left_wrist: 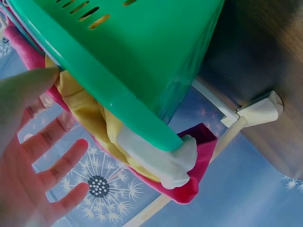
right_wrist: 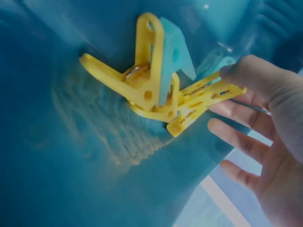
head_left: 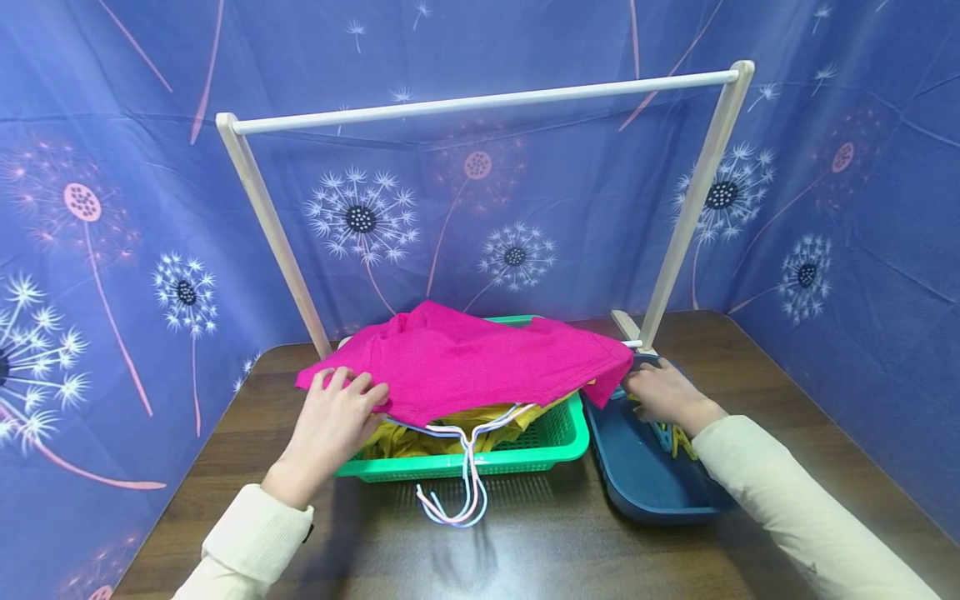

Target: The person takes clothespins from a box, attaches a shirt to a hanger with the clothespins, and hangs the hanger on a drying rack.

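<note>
A bright pink garment (head_left: 480, 358) lies over the hangers (head_left: 471, 450), whose hooks stick out towards the front. My left hand (head_left: 337, 421) is at the garment's left front edge. In the left wrist view its fingers (left_wrist: 61, 177) are spread loosely, with the thumb near the green basket's rim. Inside the blue tray (head_left: 637, 483), my right hand (head_left: 667, 393) pinches the end of a yellow clothespin (right_wrist: 203, 101) between thumb and fingers. Another yellow clothespin (right_wrist: 144, 71) and a light blue clothespin (right_wrist: 174, 52) lie beside it.
Beneath the garment, a green basket (head_left: 566, 433) holds yellow cloth (head_left: 397, 440); white cloth (left_wrist: 158, 153) shows at its edge. Behind stands a wooden rack with a white bar (head_left: 480, 103). A patterned blue curtain (head_left: 465, 208) surrounds the brown table (head_left: 540, 550).
</note>
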The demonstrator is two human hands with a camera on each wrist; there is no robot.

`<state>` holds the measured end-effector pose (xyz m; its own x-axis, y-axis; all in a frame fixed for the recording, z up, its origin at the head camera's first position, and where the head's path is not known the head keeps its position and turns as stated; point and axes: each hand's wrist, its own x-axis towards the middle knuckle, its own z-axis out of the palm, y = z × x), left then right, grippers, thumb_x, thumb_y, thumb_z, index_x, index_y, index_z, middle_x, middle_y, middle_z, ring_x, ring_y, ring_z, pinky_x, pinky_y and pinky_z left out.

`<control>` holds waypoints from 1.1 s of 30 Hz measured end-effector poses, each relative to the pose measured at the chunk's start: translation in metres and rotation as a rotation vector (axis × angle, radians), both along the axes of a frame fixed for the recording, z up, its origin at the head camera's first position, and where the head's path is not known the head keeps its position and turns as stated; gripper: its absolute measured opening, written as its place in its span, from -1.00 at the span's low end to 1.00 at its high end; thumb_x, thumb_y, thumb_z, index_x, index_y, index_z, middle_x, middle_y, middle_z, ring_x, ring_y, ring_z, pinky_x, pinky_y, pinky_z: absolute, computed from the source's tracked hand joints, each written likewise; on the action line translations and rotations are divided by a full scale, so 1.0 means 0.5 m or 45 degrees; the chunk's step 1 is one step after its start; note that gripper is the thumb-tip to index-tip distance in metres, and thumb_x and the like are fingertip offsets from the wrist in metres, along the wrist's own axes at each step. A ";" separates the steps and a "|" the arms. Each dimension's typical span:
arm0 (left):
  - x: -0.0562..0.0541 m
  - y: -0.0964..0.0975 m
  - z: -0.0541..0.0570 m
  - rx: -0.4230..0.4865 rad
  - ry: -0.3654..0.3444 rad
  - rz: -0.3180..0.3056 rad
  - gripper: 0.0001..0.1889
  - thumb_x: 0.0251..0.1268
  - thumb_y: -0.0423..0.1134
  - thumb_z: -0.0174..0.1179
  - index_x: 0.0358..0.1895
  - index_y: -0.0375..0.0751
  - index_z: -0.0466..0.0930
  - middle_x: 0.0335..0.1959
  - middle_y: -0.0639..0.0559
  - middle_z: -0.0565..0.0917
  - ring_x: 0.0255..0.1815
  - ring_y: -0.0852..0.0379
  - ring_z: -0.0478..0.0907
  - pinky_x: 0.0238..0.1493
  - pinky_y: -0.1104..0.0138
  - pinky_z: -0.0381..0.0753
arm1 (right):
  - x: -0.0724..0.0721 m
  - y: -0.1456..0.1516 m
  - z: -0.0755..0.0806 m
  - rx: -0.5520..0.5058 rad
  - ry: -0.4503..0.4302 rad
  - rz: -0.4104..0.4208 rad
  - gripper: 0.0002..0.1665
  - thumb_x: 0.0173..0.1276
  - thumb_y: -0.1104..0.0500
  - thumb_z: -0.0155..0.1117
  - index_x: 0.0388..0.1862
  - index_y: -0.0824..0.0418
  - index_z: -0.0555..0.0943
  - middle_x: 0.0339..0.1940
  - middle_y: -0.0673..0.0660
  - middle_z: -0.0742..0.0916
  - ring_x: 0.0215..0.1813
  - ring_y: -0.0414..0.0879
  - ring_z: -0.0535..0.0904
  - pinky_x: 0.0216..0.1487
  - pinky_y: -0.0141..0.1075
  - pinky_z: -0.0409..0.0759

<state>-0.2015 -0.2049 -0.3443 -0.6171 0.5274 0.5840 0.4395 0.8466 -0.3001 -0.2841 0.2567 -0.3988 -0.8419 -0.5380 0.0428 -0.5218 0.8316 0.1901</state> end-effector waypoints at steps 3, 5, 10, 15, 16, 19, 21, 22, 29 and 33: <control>0.001 -0.001 0.002 0.005 -0.020 -0.004 -0.78 -0.25 -0.23 0.34 -0.46 -0.01 0.49 -0.51 0.04 0.51 -0.29 -0.08 0.48 -0.14 -0.03 0.37 | 0.001 0.003 0.005 -0.034 0.004 -0.004 -0.63 -0.16 0.13 0.52 -0.32 0.11 0.61 -0.38 -0.01 0.70 -0.15 0.07 0.57 0.03 0.27 0.33; 0.001 -0.001 0.003 0.011 -0.035 0.000 -0.80 -0.23 -0.21 0.32 -0.46 0.00 0.49 -0.51 0.05 0.51 -0.28 -0.08 0.48 -0.13 -0.04 0.38 | 0.004 0.003 0.010 -0.060 -0.008 -0.012 -0.63 -0.15 0.13 0.51 -0.29 0.12 0.61 -0.38 0.00 0.71 -0.16 0.07 0.58 0.02 0.27 0.33; -0.001 -0.003 0.006 0.029 -0.042 -0.003 -0.84 -0.20 -0.18 0.27 -0.47 0.00 0.49 -0.51 0.06 0.51 -0.28 -0.08 0.47 -0.11 -0.07 0.38 | 0.005 0.008 0.022 -0.113 -0.025 -0.043 -0.63 -0.13 0.15 0.50 -0.30 0.12 0.59 -0.40 0.03 0.71 -0.21 0.07 0.61 0.03 0.32 0.29; -0.002 -0.006 0.005 0.028 -0.041 -0.008 -0.85 -0.19 -0.17 0.23 -0.47 -0.01 0.48 -0.51 0.06 0.51 -0.29 -0.07 0.47 -0.09 -0.08 0.37 | 0.003 0.013 0.029 -0.136 -0.018 -0.085 -0.47 -0.17 0.13 0.53 -0.14 0.12 0.57 -0.30 0.08 0.73 -0.15 0.13 0.62 0.01 0.31 0.30; -0.002 -0.006 0.005 0.030 -0.041 -0.009 -0.86 -0.19 -0.17 0.21 -0.47 -0.01 0.48 -0.51 0.06 0.51 -0.29 -0.07 0.47 -0.09 -0.08 0.36 | 0.003 0.014 0.031 -0.139 -0.022 -0.095 -0.43 -0.17 0.12 0.53 -0.10 0.12 0.56 -0.28 0.09 0.73 -0.14 0.14 0.61 0.01 0.29 0.31; -0.001 -0.007 0.004 0.031 -0.041 -0.008 -0.86 -0.18 -0.17 0.18 -0.47 -0.01 0.46 -0.51 0.06 0.50 -0.29 -0.07 0.46 -0.08 -0.08 0.35 | 0.005 0.017 0.040 -0.146 -0.028 -0.120 -0.39 -0.17 0.12 0.53 -0.05 0.14 0.55 -0.31 0.08 0.73 -0.17 0.11 0.60 -0.05 0.20 0.36; -0.002 -0.007 0.004 0.032 -0.040 -0.010 -0.86 -0.18 -0.16 0.17 -0.47 -0.02 0.46 -0.51 0.07 0.49 -0.29 -0.07 0.46 -0.07 -0.08 0.35 | 0.007 0.020 0.047 -0.148 -0.021 -0.128 -0.40 -0.16 0.12 0.52 -0.06 0.16 0.56 -0.37 0.05 0.72 -0.21 0.08 0.58 -0.10 0.13 0.38; -0.002 -0.008 0.004 0.031 -0.038 -0.010 -0.86 -0.18 -0.16 0.17 -0.46 -0.02 0.46 -0.51 0.07 0.49 -0.29 -0.07 0.45 -0.06 -0.08 0.34 | 0.007 0.022 0.051 -0.153 -0.018 -0.130 -0.41 -0.16 0.12 0.52 -0.07 0.18 0.56 -0.40 0.03 0.71 -0.23 0.07 0.57 -0.12 0.11 0.38; -0.002 -0.010 0.004 0.036 -0.026 -0.020 -0.84 -0.11 -0.14 0.16 -0.41 -0.04 0.44 -0.49 0.04 0.47 -0.26 -0.08 0.45 -0.07 -0.08 0.33 | 0.010 0.031 0.077 -0.180 0.000 -0.147 -0.57 -0.13 0.12 0.49 -0.25 0.18 0.56 -0.54 -0.03 0.64 -0.32 -0.01 0.53 -0.13 0.11 0.39; -0.002 -0.012 0.004 0.039 -0.031 -0.017 -0.83 -0.08 -0.12 0.17 -0.38 -0.04 0.45 -0.46 0.04 0.47 -0.24 -0.08 0.45 -0.09 -0.08 0.35 | 0.014 0.036 0.091 -0.188 0.004 -0.158 -0.67 -0.08 0.14 0.46 -0.33 0.16 0.55 -0.59 -0.07 0.61 -0.35 -0.04 0.50 -0.12 0.12 0.38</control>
